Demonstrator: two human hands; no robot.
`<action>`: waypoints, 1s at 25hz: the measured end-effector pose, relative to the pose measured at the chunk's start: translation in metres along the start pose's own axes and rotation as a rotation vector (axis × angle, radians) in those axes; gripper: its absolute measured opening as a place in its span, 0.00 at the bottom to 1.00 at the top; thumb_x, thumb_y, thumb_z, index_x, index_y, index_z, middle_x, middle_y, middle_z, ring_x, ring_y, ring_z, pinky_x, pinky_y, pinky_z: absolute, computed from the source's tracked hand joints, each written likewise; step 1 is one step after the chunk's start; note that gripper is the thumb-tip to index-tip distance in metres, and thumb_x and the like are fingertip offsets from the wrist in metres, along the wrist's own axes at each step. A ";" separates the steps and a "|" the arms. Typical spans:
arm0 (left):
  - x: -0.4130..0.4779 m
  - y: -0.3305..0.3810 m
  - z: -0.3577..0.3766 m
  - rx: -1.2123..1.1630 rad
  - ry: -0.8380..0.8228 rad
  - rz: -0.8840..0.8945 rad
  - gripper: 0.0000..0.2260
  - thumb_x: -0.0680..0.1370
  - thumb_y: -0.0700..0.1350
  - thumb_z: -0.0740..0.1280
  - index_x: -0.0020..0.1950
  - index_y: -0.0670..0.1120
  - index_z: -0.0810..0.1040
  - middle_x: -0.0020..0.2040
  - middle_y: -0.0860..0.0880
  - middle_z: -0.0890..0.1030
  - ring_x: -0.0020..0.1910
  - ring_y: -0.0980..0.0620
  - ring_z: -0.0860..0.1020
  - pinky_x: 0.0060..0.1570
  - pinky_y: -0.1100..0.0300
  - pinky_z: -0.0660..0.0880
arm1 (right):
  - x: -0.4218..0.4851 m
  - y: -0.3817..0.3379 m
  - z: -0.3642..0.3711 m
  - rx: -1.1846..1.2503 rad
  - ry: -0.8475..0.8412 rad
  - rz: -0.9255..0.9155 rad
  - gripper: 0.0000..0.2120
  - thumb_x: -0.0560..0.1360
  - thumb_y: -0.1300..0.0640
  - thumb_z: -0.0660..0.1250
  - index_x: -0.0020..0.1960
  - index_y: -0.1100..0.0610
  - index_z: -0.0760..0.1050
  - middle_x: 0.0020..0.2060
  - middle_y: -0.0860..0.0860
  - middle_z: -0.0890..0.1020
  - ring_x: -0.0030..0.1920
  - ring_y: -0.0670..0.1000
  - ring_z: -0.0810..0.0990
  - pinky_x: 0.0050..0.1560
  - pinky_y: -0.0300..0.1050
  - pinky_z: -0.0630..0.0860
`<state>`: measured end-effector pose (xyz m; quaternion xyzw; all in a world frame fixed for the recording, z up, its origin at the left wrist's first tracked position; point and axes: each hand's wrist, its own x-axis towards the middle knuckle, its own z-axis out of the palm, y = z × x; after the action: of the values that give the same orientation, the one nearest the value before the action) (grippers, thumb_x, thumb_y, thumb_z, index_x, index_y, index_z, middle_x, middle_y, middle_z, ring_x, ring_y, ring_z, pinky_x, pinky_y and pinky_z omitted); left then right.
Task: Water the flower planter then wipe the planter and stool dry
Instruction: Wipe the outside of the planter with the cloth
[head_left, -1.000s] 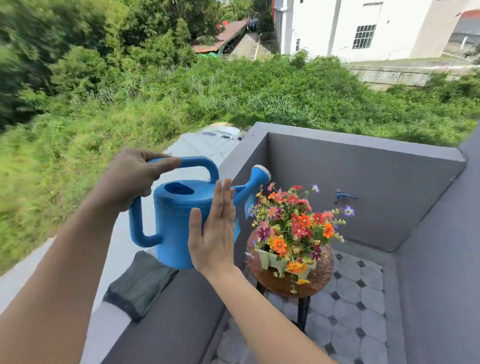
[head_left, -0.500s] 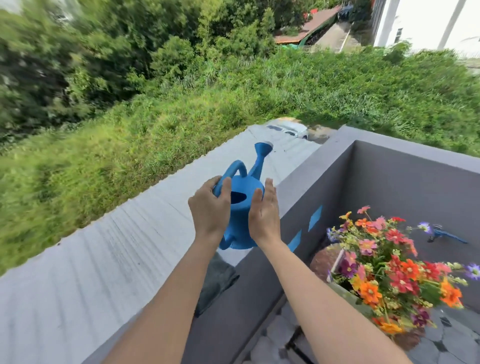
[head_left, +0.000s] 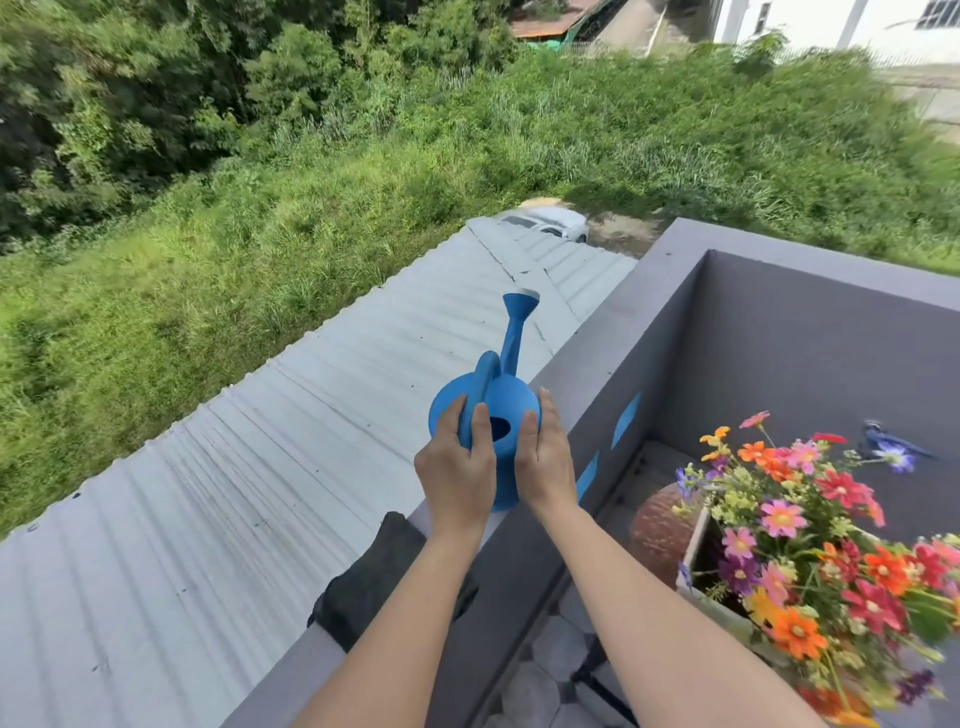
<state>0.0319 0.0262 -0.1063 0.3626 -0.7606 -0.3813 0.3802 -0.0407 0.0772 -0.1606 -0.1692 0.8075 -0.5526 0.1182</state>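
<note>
A blue watering can (head_left: 506, 402) stands on the grey parapet ledge (head_left: 608, 332), its spout pointing away from me over the roof. My left hand (head_left: 457, 467) grips the can's handle and near side. My right hand (head_left: 545, 457) lies flat against the can's right side. The white planter (head_left: 714, 603) full of orange, red and pink flowers (head_left: 810, 551) sits on a round brown stool (head_left: 660, 525) at the lower right. A dark grey cloth (head_left: 374, 577) lies on the ledge just under my left forearm.
Beyond the ledge a corrugated metal roof (head_left: 234, 493) drops away to a grassy slope. The grey balcony wall (head_left: 810, 374) carries a blue tap (head_left: 883, 441) behind the flowers. Patterned floor tiles (head_left: 540, 675) show below the stool.
The can has turned from spout-over-the-flowers to spout-outward and now rests on the ledge. My view has swung left, so the planter sits at the lower right.
</note>
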 end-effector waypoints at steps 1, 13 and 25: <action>-0.002 0.002 0.001 0.008 -0.014 -0.008 0.16 0.80 0.48 0.62 0.62 0.41 0.77 0.44 0.44 0.84 0.37 0.48 0.78 0.41 0.59 0.74 | -0.001 0.002 0.000 0.014 0.002 0.003 0.26 0.81 0.44 0.45 0.77 0.52 0.52 0.77 0.47 0.57 0.76 0.48 0.55 0.75 0.54 0.56; -0.023 0.014 -0.016 -0.059 -0.130 -0.110 0.19 0.81 0.53 0.56 0.65 0.45 0.74 0.58 0.50 0.79 0.57 0.52 0.76 0.59 0.57 0.72 | -0.018 0.011 -0.015 0.116 0.044 0.044 0.27 0.80 0.40 0.44 0.77 0.47 0.47 0.76 0.46 0.59 0.74 0.48 0.58 0.72 0.46 0.56; -0.045 -0.127 -0.065 0.736 -0.572 -0.183 0.25 0.82 0.54 0.50 0.74 0.40 0.61 0.67 0.42 0.74 0.66 0.40 0.71 0.64 0.48 0.65 | -0.149 0.052 0.042 -0.134 -0.047 0.271 0.25 0.77 0.40 0.56 0.65 0.57 0.64 0.58 0.50 0.73 0.58 0.52 0.74 0.54 0.43 0.72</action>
<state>0.1405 -0.0126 -0.2012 0.4192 -0.8842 -0.2031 -0.0335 0.1042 0.1185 -0.2238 -0.0791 0.8549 -0.4725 0.1988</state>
